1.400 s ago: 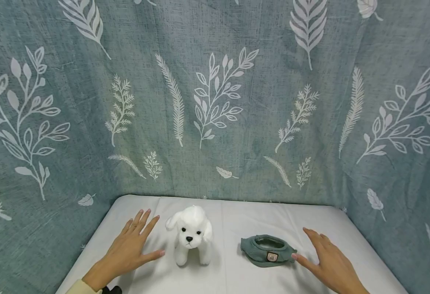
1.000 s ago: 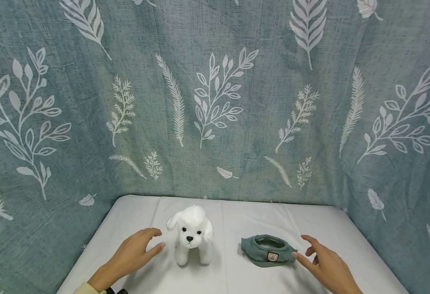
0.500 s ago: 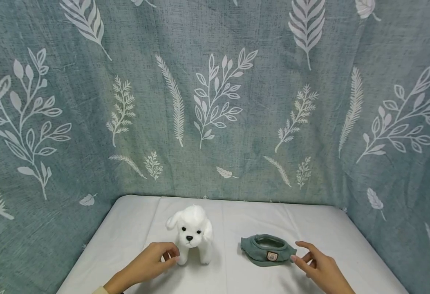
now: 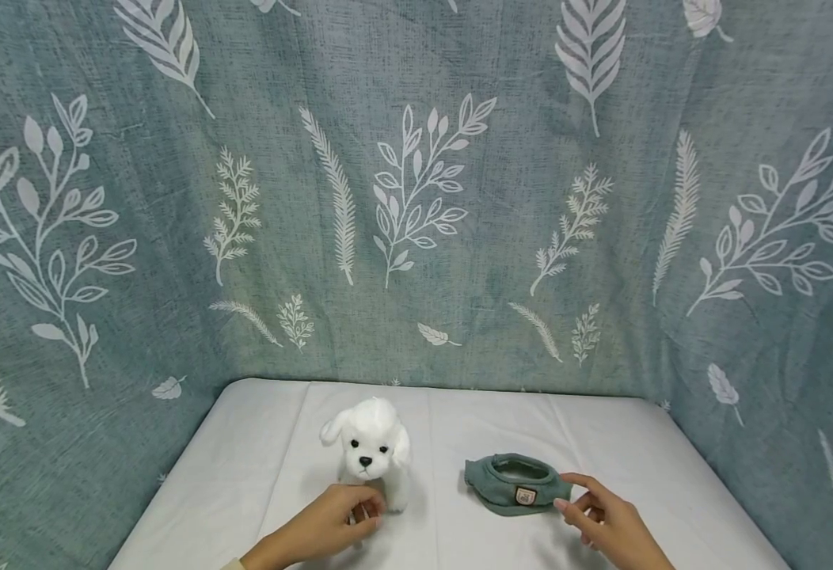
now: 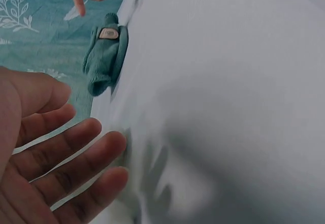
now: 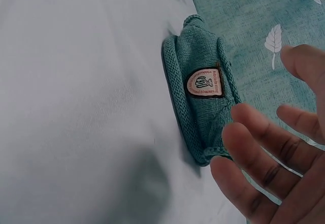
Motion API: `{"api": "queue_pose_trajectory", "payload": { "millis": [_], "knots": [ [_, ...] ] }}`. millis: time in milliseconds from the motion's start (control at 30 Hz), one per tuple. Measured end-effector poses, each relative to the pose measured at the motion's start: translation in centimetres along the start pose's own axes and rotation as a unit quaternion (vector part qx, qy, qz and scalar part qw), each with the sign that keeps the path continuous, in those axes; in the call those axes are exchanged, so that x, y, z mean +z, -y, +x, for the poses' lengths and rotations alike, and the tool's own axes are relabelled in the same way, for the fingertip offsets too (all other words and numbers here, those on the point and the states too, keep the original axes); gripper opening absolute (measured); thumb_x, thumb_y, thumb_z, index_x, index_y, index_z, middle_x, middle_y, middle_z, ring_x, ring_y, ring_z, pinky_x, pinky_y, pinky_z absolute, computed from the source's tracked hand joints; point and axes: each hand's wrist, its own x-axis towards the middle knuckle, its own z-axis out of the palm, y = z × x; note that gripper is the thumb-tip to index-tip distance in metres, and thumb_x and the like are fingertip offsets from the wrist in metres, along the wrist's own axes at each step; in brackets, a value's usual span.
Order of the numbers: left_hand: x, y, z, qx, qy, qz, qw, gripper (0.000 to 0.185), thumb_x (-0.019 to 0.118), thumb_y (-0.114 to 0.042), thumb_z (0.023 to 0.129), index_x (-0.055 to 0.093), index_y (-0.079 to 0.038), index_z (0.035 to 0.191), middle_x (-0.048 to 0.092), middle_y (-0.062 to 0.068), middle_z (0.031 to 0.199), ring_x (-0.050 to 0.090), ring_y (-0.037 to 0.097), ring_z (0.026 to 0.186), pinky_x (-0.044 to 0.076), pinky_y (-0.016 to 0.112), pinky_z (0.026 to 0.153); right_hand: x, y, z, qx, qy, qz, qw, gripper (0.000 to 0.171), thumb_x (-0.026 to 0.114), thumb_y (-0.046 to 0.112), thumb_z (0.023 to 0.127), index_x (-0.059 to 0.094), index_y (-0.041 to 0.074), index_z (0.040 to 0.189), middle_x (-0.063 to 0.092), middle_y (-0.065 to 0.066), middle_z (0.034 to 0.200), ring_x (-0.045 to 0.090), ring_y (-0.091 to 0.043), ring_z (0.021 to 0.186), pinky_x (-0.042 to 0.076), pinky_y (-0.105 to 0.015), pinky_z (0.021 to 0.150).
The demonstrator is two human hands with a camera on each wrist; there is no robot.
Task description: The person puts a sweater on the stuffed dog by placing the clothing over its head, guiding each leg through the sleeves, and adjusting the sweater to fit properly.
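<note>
On the white surface point(image 4: 452, 427), the left grip point(image 4: 334, 518), loosely curled and empty, is before a standing plush dog point(image 4: 372, 439); the right grip point(image 4: 612, 521), slack and empty, is at one end of a green knit sweater point(image 4: 496, 489).

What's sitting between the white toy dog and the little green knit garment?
Nothing: in the head view, the stretch between the white toy dog and the green knit garment is just bare white cloth.

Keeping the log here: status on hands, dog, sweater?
Left hand in front of dog, partly hiding it. Right hand by sweater, contact unclear. Dog standing, sweater off it.
</note>
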Motion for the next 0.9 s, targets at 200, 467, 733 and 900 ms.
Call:
{"api": "queue_pose_trajectory", "payload": {
  "millis": [200,467,733,900],
  "knots": [
    [1.6,-0.5,1.2,0.02,0.018,-0.008,0.9996,0.02,0.068,-0.024,0.102,0.071,-0.008,0.114,0.066,-0.017,0.095,0.062,-0.002,0.08,0.054,0.021,0.068,0.4,0.3,0.0,0.011,-0.004,0.01,1.0,0.062,0.071,0.043,0.097,0.053,0.009,0.145,0.069,-0.007,0.088,0.063,-0.028,0.066,0.055,-0.039,0.058],
    [3.5,-1.2,3.0,0.064,0.035,0.0,0.9973,0.021,0.064,-0.025,0.104,0.068,-0.009,0.117,0.066,-0.015,0.095,0.062,-0.004,0.075,0.054,0.018,0.066,0.6,0.3,0.2,0.003,0.004,0.031,1.0,0.06,0.07,0.042,0.098,0.053,0.009,0.145,0.069,-0.01,0.088,0.063,-0.028,0.065,0.055,-0.04,0.058],
    [4.5,-2.2,4.9,0.053,0.04,-0.004,0.9978,0.021,0.064,-0.025,0.104,0.067,-0.012,0.121,0.065,-0.016,0.098,0.061,-0.005,0.077,0.053,0.018,0.068,0.8,0.2,0.2,0.005,0.009,0.05,0.999,0.059,0.07,0.039,0.098,0.054,0.008,0.145,0.069,-0.011,0.09,0.062,-0.027,0.064,0.055,-0.04,0.057],
    [5.1,-2.6,6.5,0.044,0.038,-0.007,0.9983,0.022,0.064,-0.026,0.104,0.065,-0.016,0.124,0.065,-0.015,0.1,0.062,-0.004,0.076,0.053,0.019,0.068,0.7,0.0,0.3,0.004,0.016,0.067,0.998,0.058,0.068,0.039,0.099,0.053,0.007,0.146,0.069,-0.013,0.091,0.061,-0.026,0.064,0.055,-0.04,0.058]
  ]
}}
